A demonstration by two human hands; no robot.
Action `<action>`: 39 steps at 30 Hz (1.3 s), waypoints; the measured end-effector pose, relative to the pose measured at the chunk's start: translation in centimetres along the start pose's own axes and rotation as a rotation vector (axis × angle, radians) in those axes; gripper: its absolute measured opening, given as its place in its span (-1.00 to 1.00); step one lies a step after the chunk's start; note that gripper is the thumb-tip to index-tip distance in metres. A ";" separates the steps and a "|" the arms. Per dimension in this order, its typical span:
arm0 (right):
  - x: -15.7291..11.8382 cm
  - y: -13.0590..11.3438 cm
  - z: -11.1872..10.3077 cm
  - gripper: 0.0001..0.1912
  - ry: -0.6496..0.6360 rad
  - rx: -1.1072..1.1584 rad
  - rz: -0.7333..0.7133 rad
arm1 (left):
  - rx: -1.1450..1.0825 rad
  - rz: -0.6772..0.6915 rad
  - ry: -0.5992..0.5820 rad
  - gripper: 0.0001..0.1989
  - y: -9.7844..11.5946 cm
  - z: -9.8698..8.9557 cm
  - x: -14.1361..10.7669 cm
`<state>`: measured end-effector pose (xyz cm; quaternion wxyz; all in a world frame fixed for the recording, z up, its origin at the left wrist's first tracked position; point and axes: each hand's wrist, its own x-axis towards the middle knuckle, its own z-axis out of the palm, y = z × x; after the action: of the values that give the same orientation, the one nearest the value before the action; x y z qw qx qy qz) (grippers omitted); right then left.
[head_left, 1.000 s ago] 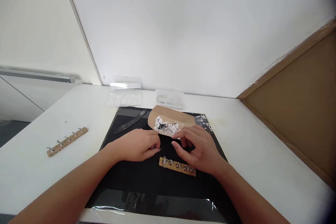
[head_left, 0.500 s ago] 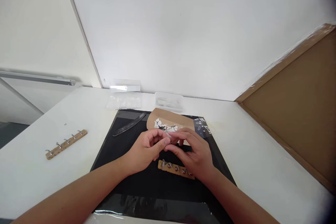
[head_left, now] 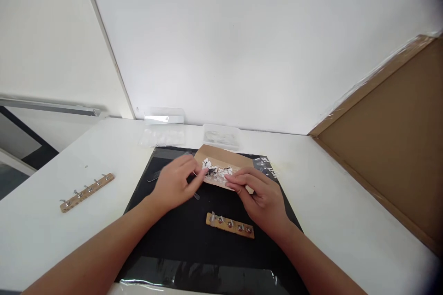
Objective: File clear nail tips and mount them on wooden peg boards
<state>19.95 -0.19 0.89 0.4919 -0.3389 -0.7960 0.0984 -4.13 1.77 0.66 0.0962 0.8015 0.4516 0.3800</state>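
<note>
My left hand (head_left: 179,180) is over the left edge of the brown paper sheet (head_left: 215,151), thumb and fingers pinched together. A small clear strip (head_left: 196,196) shows just below it; whether the hand holds it I cannot tell. My right hand (head_left: 259,193) pinches with thumb and forefinger at the sheet's right part, beside a pile of small white pieces (head_left: 218,171). What sits between those fingertips is too small to make out. Nearer me lies a wooden strip (head_left: 230,225) with several round metal holders, a clear nail tip upright on its left end.
Under everything is a black mat (head_left: 180,239) on the white table. Partly behind my left hand is a curved nail file (head_left: 152,177). To the left lies another wooden strip (head_left: 87,192). Clear plastic boxes (head_left: 221,135) stand by the wall; white bits (head_left: 268,166) lie at the mat's corner.
My hands, which were together around a small clear piece, have come apart. The left moved leftward over the nail file, and the right stays by the white pieces. The clear strip now shows below the left hand.
</note>
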 end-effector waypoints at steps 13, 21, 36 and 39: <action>-0.3 1.3 -0.4 -0.89 -0.061 -0.114 0.186 | 0.682 -0.447 -0.284 -0.67 -4.3 -1.3 0.4; -0.4 1.7 0.0 -0.92 -0.105 -0.131 0.156 | 0.732 -0.390 -0.261 -0.71 -4.9 -0.6 0.1; -0.1 1.8 -0.5 -0.80 0.011 -0.106 0.267 | 0.518 -0.194 -0.129 -0.66 -1.1 -0.9 2.2; -0.1 1.8 -0.6 -0.78 0.022 -0.120 0.288 | 0.355 -0.094 -0.171 -0.68 0.6 -0.6 3.3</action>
<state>21.31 1.02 0.25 0.4601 -0.4794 -0.7382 0.1165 -3.15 3.92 3.13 0.0089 0.8133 0.5386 0.2200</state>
